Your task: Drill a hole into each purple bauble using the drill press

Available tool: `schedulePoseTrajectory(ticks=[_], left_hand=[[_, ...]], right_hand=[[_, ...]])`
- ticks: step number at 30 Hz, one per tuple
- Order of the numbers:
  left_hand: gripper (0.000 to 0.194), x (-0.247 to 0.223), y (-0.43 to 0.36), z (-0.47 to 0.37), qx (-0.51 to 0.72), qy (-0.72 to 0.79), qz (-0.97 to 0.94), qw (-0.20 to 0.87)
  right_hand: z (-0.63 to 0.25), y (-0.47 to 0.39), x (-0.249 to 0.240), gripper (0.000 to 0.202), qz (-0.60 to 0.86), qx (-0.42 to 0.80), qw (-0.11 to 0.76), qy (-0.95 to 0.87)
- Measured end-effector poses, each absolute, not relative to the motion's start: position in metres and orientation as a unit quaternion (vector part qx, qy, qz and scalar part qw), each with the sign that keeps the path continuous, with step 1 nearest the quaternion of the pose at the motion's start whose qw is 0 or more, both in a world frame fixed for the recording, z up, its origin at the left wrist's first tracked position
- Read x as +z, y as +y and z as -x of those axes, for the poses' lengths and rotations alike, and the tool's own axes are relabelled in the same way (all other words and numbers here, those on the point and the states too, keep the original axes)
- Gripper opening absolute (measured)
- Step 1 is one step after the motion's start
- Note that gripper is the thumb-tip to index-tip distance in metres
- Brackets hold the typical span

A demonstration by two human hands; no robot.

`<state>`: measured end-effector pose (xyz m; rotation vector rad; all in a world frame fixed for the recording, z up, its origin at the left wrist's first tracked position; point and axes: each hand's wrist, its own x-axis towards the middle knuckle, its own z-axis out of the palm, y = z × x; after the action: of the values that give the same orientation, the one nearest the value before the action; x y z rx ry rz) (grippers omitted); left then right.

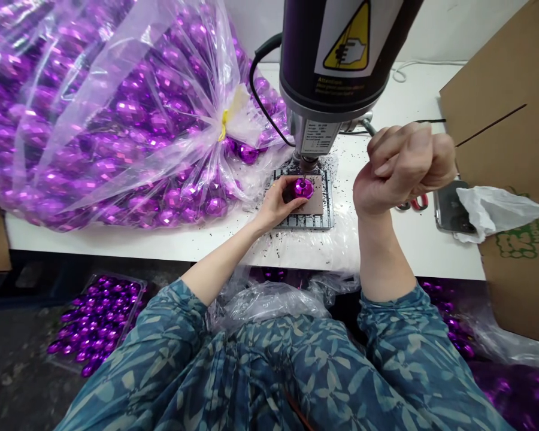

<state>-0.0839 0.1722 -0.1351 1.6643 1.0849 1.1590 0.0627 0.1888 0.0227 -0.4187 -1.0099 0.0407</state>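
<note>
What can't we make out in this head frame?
All in the head view:
- Purple ball's underside: hidden by the ball itself.
- What the right hand grips, if anything: hidden inside its own fist.
- Label's fine print: too small.
- Machine's top: cut off by the upper edge.
- Phone's right side: partly covered by white tissue.

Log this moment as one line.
left hand: holds purple ball | right hand: closed near lever, grip hidden | drill press: chuck above ball | brown board: beneath ball
</note>
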Motion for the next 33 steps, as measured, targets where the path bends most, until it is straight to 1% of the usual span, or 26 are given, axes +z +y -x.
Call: schedulePoseTrajectory(ticks=[5, 8, 10, 12, 15, 17, 19, 21, 22, 24, 25, 26, 27, 31, 32, 33], left_hand=[[0.054, -0.135, 0.171, 0.084, 0.458, 0.431, -0.662, 0.407], [0.053, -0.134, 0.17, 0.085, 0.456, 0.435, -0.661, 0.409], [0.053, -0.134, 0.17, 0.085, 0.458, 0.434, -0.659, 0.41], [0.052, -0.134, 0.171, 0.083, 0.46, 0.434, -0.657, 0.411], [0.049, -0.13, 0.17, 0.081, 0.464, 0.441, -0.656, 0.4], [0.049, -0.122, 0.163, 0.084, 0.47, 0.457, -0.656, 0.374], [0.048, -0.109, 0.147, 0.095, 0.459, 0.471, -0.666, 0.352], [0.045, -0.091, 0.126, 0.116, 0.386, 0.453, -0.71, 0.376], [0.045, -0.081, 0.115, 0.128, 0.319, 0.425, -0.745, 0.403], [0.052, -0.065, 0.099, 0.153, 0.184, 0.365, -0.8, 0.44], [0.053, -0.06, 0.097, 0.163, 0.149, 0.353, -0.812, 0.441], [0.052, -0.058, 0.099, 0.172, 0.149, 0.359, -0.814, 0.432], [0.048, -0.058, 0.107, 0.179, 0.181, 0.382, -0.807, 0.413], [0.025, -0.077, 0.18, 0.186, 0.406, 0.516, -0.702, 0.277], [0.02, -0.084, 0.202, 0.183, 0.423, 0.553, -0.675, 0.244], [0.016, -0.09, 0.223, 0.179, 0.41, 0.596, -0.652, 0.226]], right_hand=[[-0.068, 0.188, 0.01, 0.075, 0.243, -0.003, 0.841, -0.483], [-0.07, 0.185, 0.002, 0.077, 0.23, -0.005, 0.838, -0.495], [-0.068, 0.182, 0.006, 0.076, 0.219, -0.001, 0.839, -0.498], [-0.063, 0.181, 0.021, 0.069, 0.219, 0.017, 0.838, -0.499], [-0.056, 0.188, 0.057, 0.049, 0.238, 0.062, 0.83, -0.5], [-0.053, 0.198, 0.078, 0.043, 0.248, 0.087, 0.826, -0.499], [-0.053, 0.208, 0.09, 0.043, 0.255, 0.106, 0.822, -0.499], [-0.053, 0.214, 0.093, 0.042, 0.246, 0.126, 0.827, -0.49], [-0.053, 0.215, 0.093, 0.042, 0.238, 0.133, 0.832, -0.483], [-0.052, 0.213, 0.091, 0.041, 0.221, 0.142, 0.84, -0.475], [-0.052, 0.211, 0.091, 0.042, 0.216, 0.146, 0.839, -0.477], [-0.051, 0.209, 0.091, 0.042, 0.214, 0.149, 0.837, -0.482], [-0.051, 0.208, 0.092, 0.042, 0.21, 0.153, 0.835, -0.485], [-0.05, 0.207, 0.094, 0.042, 0.174, 0.164, 0.855, -0.46], [-0.051, 0.207, 0.093, 0.042, 0.171, 0.165, 0.858, -0.456], [-0.052, 0.208, 0.093, 0.042, 0.173, 0.166, 0.855, -0.459]])
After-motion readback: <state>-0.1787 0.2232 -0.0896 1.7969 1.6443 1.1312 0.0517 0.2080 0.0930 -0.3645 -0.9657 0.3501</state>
